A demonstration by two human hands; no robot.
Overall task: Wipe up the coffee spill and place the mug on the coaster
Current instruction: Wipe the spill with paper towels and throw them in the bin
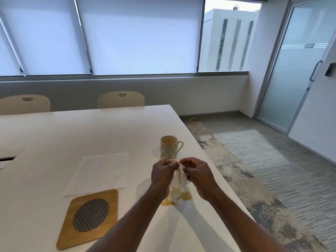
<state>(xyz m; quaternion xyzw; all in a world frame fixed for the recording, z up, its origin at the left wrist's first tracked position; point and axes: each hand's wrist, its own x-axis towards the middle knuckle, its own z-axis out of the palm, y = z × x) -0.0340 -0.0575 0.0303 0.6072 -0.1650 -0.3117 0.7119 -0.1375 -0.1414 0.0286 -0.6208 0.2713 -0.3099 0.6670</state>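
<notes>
Nearest me, both forearms reach in from the bottom edge and converge over the right part of the table [72,135]. At near left I see the coaster [69,233], a wooden board with a woven oval inset. Right of it the spill [167,202] sits brown on the white top, below the hands. The left hand [162,174] and right hand [198,176] are raised side by side, backs toward me. Their fingers are curled, each pinching the top of a tissue [181,180] that hangs between them. Its lower end reaches the spill and looks stained. A napkin [101,173] lies flat just beyond the coaster. Farther off, the mug [169,148] stands upright, handle to the right, well apart from the coaster. Two chairs [121,99] stand at the far side.
</notes>
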